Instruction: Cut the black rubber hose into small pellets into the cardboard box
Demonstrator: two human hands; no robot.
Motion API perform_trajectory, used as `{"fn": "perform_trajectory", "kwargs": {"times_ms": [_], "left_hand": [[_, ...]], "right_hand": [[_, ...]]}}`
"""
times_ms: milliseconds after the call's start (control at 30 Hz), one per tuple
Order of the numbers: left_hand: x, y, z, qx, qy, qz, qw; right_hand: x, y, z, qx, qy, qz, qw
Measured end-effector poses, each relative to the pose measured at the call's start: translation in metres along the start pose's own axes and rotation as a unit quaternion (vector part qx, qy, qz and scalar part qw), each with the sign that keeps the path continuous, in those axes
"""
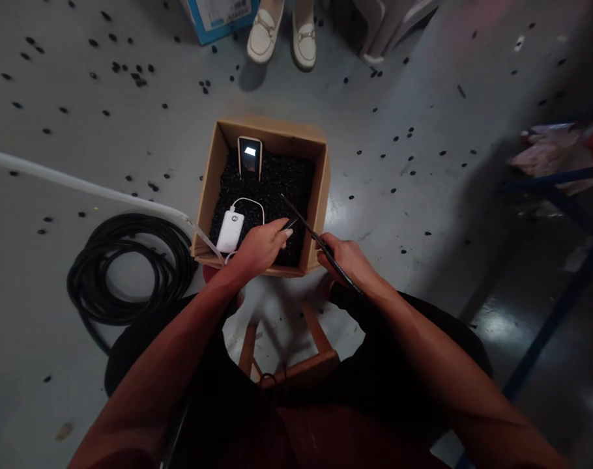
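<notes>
Left hand [260, 249]: closed on small dark piece, over the box [317, 195] of black bits.
Right hand [348, 259]: gripping thin rod [309, 228], tip over box.
Box also holds: phone [249, 157], power bank [230, 230].

Workshop or factory floor: grey painted concrete floor [423, 104] strewn with small black pieces [135, 75], coiled black hose [125, 273], blue metal rack frame [565, 195].

Both bare forearms reach forward and down.
The left hand [260, 247] is loosely curled, fingertips pinched; the right hand [345, 260] is closed in a grip.
</notes>
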State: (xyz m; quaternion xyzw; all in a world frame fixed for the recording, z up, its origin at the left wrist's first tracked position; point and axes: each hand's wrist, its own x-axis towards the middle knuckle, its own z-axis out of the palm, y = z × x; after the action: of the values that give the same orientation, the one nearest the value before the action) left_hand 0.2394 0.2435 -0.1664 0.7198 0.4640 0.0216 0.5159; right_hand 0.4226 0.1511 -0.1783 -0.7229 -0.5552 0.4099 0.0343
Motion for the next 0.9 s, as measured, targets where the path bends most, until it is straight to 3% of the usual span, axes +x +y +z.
{"fn": "perform_trajectory", "kwargs": {"times_ms": [267, 433, 633, 900], "left_hand": [[0.004, -0.008, 0.008, -0.150, 0.042, -0.069, 0.985], [0.003, -0.009, 0.009, -0.186, 0.023, -0.065, 0.980], [-0.002, 0.003, 0.002, -0.149, -0.009, -0.054, 0.987], [-0.002, 0.001, 0.003, -0.102, 0.010, -0.042, 0.994]], "right_hand": [[0.002, 0.010, 0.001, 0.039, 0.020, -0.009, 0.999], [0.002, 0.008, -0.004, 0.103, 0.041, -0.047, 0.993], [0.000, 0.006, -0.003, 0.116, 0.008, -0.043, 0.992], [0.001, 0.007, -0.001, 0.142, -0.023, -0.051, 0.988]]}}
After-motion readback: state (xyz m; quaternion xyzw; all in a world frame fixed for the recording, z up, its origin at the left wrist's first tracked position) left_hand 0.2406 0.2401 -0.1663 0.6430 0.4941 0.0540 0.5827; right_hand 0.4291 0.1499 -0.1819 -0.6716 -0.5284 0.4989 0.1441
